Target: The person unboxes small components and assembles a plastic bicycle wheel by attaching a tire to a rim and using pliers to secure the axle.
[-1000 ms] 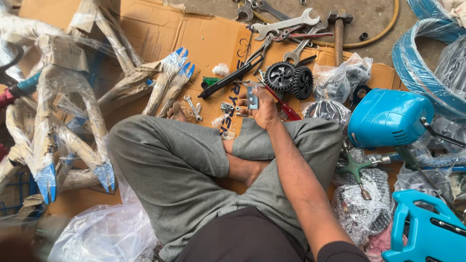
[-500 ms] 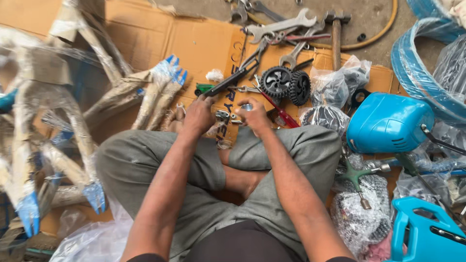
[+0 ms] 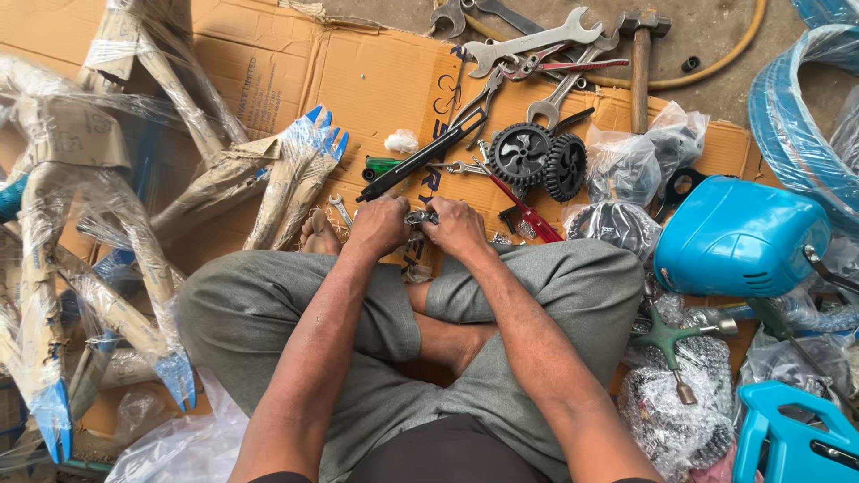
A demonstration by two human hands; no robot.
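Both hands now meet: left hand [image 3: 380,225] and right hand [image 3: 456,228] closed on small metal fitting [image 3: 420,217], probably mid-assembly; I'd steady it next.

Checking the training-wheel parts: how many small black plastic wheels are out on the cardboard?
2. One black wheel lies flat on the cardboard beyond the hands; the second wheel leans against its right side. More may be hidden in the plastic bags.
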